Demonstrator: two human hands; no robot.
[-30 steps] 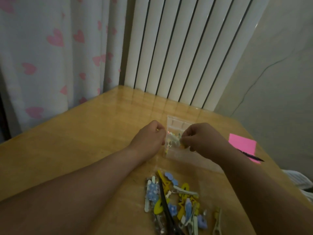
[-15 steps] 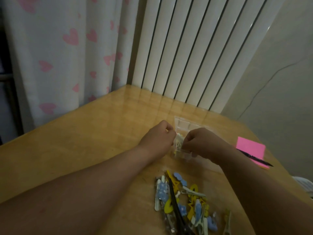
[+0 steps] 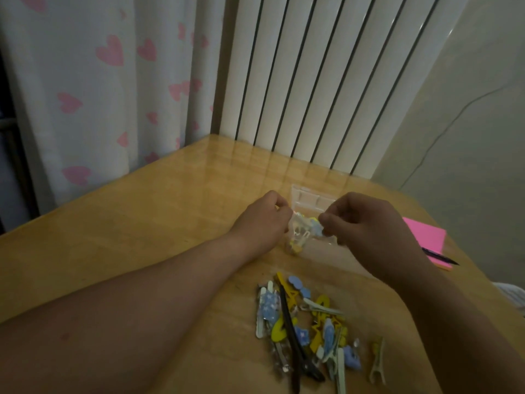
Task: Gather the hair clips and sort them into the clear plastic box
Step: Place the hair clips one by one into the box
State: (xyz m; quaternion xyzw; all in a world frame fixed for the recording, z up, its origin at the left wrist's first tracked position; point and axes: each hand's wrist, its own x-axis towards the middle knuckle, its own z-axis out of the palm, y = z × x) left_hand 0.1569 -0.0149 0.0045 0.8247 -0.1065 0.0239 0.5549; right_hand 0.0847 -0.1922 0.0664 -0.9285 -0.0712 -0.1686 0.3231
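Wood table [image 3: 142, 223] is filling the lower frame. A white curtain [image 3: 85, 95] with pink hearts is hanging upper left, and a white ribbed radiator [image 3: 312, 81] is standing upper centre.

We're holding a small clear pouch [image 3: 299, 234] up at centre frame, just in front of the clear plastic box [image 3: 309, 199]. Our left hand [image 3: 262, 220] is pinching its left edge, fingers curled tight. Our right hand [image 3: 366, 223] is pinching the right edge the same way. The pouch is carrying a few clips in white, yellow and blue, bunched together; we can't tell their axis.

The box is sitting flat at the far side of the table, showing a row of small compartments. Our hands are hiding most of it, so we can't tell its contents.

The loose pile of hair clips [image 3: 309, 328] is lying at lower centre, well apart from the box. Most are running bottom-to-top in frame. A long black clip [image 3: 292, 336] is crossing the pile, leaning slightly left at its top end. One pale clip [image 3: 377, 362] is lying just right of the pile, roughly vertical in frame.

A pink sticky pad [image 3: 426, 237] is sitting at right, with a dark pen [image 3: 439, 255] resting across its lower edge.
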